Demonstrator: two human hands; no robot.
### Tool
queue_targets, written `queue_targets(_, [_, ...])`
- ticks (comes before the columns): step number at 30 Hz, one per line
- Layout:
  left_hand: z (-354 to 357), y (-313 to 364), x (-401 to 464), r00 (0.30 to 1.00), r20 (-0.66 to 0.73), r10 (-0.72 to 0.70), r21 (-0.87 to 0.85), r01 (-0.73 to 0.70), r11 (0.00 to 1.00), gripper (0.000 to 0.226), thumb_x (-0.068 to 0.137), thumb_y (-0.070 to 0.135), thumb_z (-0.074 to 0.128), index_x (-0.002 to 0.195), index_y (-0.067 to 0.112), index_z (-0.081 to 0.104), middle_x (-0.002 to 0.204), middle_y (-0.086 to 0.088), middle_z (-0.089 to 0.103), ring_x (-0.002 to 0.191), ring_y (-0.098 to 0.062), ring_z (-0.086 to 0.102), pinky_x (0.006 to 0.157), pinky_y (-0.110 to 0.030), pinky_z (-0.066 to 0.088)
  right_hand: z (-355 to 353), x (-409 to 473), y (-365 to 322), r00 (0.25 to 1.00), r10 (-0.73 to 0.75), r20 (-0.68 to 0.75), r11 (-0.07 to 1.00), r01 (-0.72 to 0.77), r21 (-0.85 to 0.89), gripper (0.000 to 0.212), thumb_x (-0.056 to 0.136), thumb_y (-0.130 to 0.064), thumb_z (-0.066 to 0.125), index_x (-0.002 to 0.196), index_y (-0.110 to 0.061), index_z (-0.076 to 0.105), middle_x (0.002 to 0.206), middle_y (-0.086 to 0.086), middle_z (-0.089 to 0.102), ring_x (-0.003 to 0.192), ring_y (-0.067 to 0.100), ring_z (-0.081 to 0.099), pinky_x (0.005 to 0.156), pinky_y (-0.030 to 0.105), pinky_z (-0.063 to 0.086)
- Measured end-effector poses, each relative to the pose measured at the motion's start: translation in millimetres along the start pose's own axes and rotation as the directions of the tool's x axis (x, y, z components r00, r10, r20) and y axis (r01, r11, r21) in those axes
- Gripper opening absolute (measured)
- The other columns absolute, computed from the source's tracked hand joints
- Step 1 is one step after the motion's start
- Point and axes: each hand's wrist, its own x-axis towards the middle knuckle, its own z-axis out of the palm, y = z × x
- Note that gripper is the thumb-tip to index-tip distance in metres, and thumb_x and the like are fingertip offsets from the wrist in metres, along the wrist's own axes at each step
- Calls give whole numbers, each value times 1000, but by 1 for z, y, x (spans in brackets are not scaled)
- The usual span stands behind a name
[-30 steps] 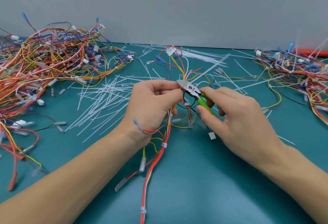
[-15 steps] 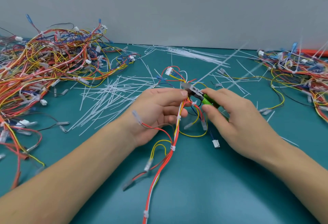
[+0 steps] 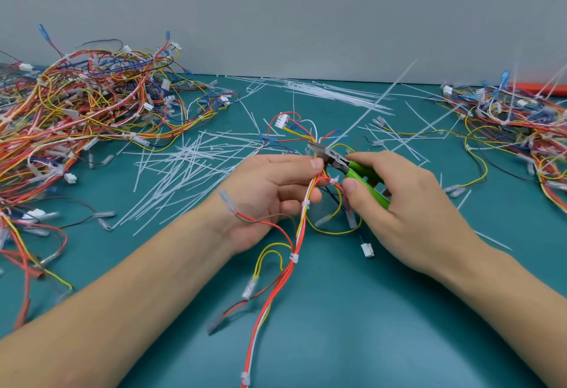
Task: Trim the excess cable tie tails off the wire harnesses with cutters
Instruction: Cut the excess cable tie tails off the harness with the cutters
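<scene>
My left hand grips a wire harness of red, yellow and white wires, thumb and fingers pinching the bundle near its top. The harness runs down toward me with white tie heads along it. My right hand holds the green-handled cutters. Their metal jaws sit at the base of a long white cable tie tail that sticks up and to the right from the bundle. A white connector lies just beyond the hands.
A big heap of harnesses fills the left of the teal table. A smaller heap lies at the right. Several cut white tie tails are scattered left of my hands and along the back edge by the grey wall.
Both hands with the harness shifted slightly away and up in view. The harness has slid through my left hand, and the cutter jaws now sit at a tail higher on the bundle.
</scene>
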Motion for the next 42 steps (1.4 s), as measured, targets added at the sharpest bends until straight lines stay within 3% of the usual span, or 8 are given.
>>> queue_targets(2, [-1, 0, 0, 1000, -5, 2, 14, -2, 1000, 37, 71, 19, 75, 103, -1, 72, 81, -12, 73, 50, -12, 64, 37, -14, 36, 0, 1, 0, 1000, 12, -8, 1000, -12, -4, 51, 94, -63, 43, 122, -27, 66, 104, -15, 65, 97, 7, 57, 82, 26, 42])
queue_targets(5, [0, -1, 0, 1000, -10, -2, 17, 2, 1000, 37, 72, 18, 75, 103, -1, 72, 81, -13, 73, 50, -12, 64, 38, -14, 35, -2, 2, 1, 998, 54, -30, 998, -54, 12, 46, 93, -68, 41, 95, -30, 66, 74, -12, 60, 71, 11, 54, 62, 30, 37])
queue_targets(11, [2, -4, -2, 999, 13, -35, 17, 34, 999, 29, 71, 19, 75, 95, 2, 72, 79, -13, 72, 50, -11, 62, 38, -13, 33, -4, 1, 0, 995, 105, 0, 994, -105, -23, 52, 91, -75, 38, 82, -31, 64, 66, -8, 57, 61, 15, 51, 52, 34, 33])
queue_targets(16, [2, -3, -3, 1000, 4, -17, 29, 17, 999, 21, 78, 17, 74, 95, 3, 72, 80, -13, 72, 50, -12, 63, 38, -14, 34, -2, 2, 1, 997, 79, -21, 997, -79, -11, 49, 93, -70, 41, 84, -28, 63, 65, -5, 56, 67, 15, 53, 59, 38, 44])
queue_targets(20, [0, -4, -2, 1000, -25, 6, 46, -5, 999, 24, 81, 15, 75, 100, 1, 72, 82, -13, 73, 51, -13, 64, 39, -15, 34, 1, 2, 3, 999, 50, -9, 999, -50, 0, 44, 93, -68, 40, 106, -34, 66, 91, -15, 64, 88, 7, 57, 78, 31, 46])
queue_targets(23, [-1, -1, -2, 1000, -3, 2, 40, -2, 999, 35, 71, 21, 77, 101, 2, 74, 83, -13, 73, 50, -13, 63, 39, -15, 34, -2, 4, 6, 1000, 0, -23, 1000, 0, 2, 51, 95, -62, 46, 121, -24, 68, 104, -11, 65, 102, 13, 60, 93, 34, 48])
queue_targets(28, [-5, 1, -1, 994, 95, -52, 13, 51, 999, 10, 74, 19, 76, 80, 14, 81, 80, -10, 73, 48, -10, 61, 36, -14, 34, -10, 6, 9, 997, -72, -17, 997, 72, -13, 46, 96, -58, 51, 121, -24, 69, 105, -8, 65, 102, 14, 58, 93, 35, 47])
queue_targets(42, [-6, 4, -4, 997, 72, 25, 111, -33, 993, 11, 73, 18, 78, 81, 12, 81, 81, -11, 75, 52, -13, 64, 37, -14, 35, -13, 4, 5, 994, -89, -60, 990, 82, -117, 50, 97, -60, 50, 127, -24, 69, 106, -6, 62, 106, 18, 55, 95, 41, 47])
